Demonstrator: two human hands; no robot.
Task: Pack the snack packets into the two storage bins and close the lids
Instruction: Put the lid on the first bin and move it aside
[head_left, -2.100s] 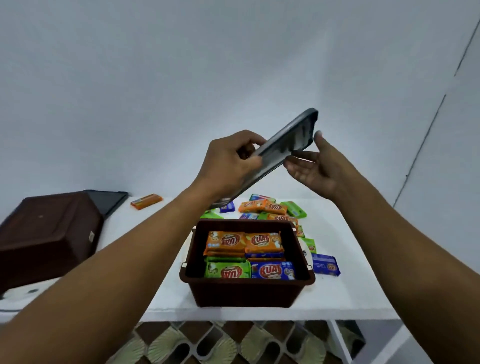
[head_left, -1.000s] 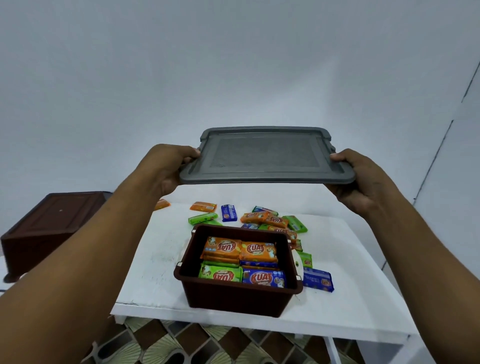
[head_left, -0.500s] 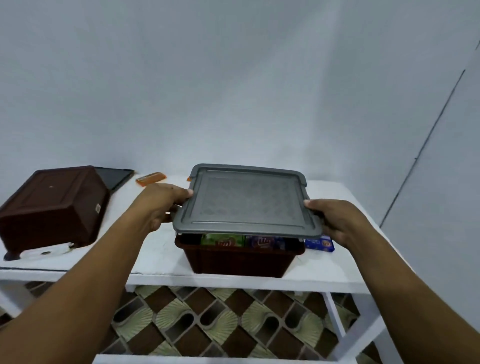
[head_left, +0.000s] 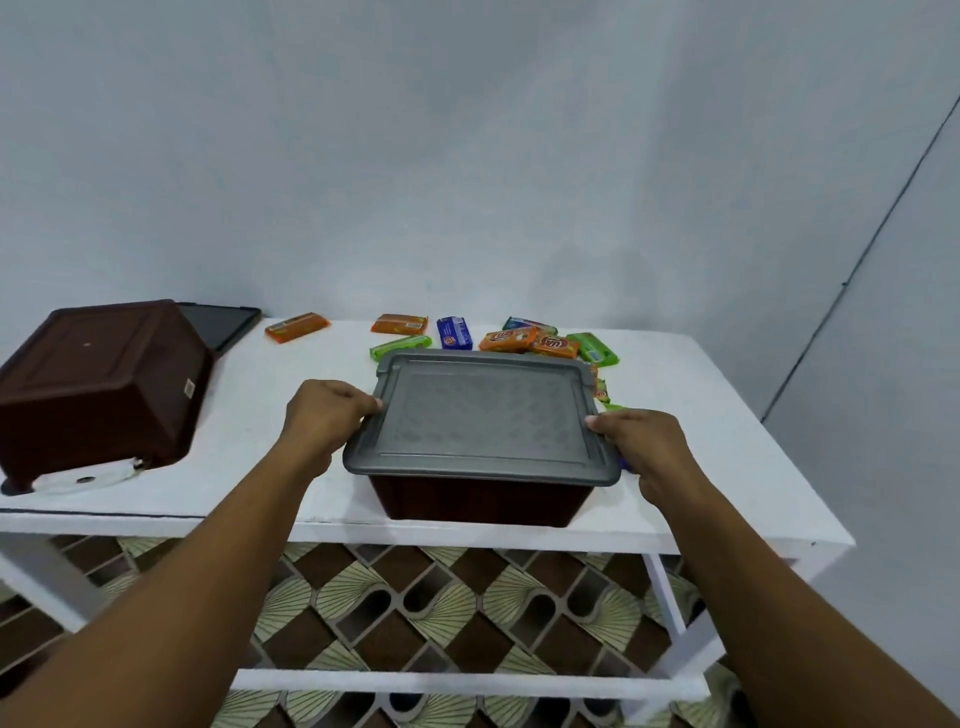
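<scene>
Grey lid (head_left: 483, 415) sits flat on the brown bin (head_left: 483, 499) near the table's (head_left: 249, 415) front edge. The left hand (head_left: 324, 415) grips its left rim and the right hand (head_left: 639, 441) its right rim, fingers curled. Loose snack packets (head_left: 524, 340) lie just behind.

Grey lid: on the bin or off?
On: the lid covers the brown bin, left hand and right hand gripping its sides. Latched: cannot tell.

Down comes the flat grey plastic lid (head_left: 483, 415), out of the air and onto the brown plastic bin (head_left: 483, 499), hiding the packets inside; left hand (head_left: 324, 415) and right hand (head_left: 641, 441) have lowered with it, gripping its sides.
</scene>
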